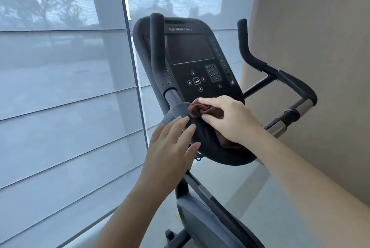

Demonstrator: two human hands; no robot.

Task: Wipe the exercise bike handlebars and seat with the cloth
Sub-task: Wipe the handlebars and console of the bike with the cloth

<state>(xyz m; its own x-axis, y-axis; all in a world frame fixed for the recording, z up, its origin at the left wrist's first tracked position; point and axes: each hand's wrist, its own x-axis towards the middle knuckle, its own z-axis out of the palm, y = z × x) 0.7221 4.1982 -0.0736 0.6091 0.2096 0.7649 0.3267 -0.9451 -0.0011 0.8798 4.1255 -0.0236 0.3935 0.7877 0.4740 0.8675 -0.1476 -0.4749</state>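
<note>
So the crumpled reddish-brown cloth (200, 110) is bunched up on the black padded handlebar loop (222, 157), right at its middle, just under the bottom edge of the dark Star Trac console (192, 57). A bit more of it pokes out lower down, under the wrist.

The right hand (230, 119) has it: thumb and fingers (208, 100) curled in and pinching the wad from above. The left hand (172, 147) is just beside it on the left, fingers (187, 127) straight and flat against the padding, holding nothing. Looks like it's just steadying the bar.

What matters for the next swipe, I'd say: the cloth is already in the right hand, and the padded loop curves from there down and to the right under that forearm. It then runs out to the chrome section (302, 106) and up to the right upright grip (245, 45). The left upright grip (156, 47) rises just up-left of the cloth. Either run is handy for the right hand; wiping along the bar beats going across it.

The seat isn't in view, so my guess is that part isn't done. Behind it all are grey window blinds (60, 107) and a beige wall (312, 27).
</note>
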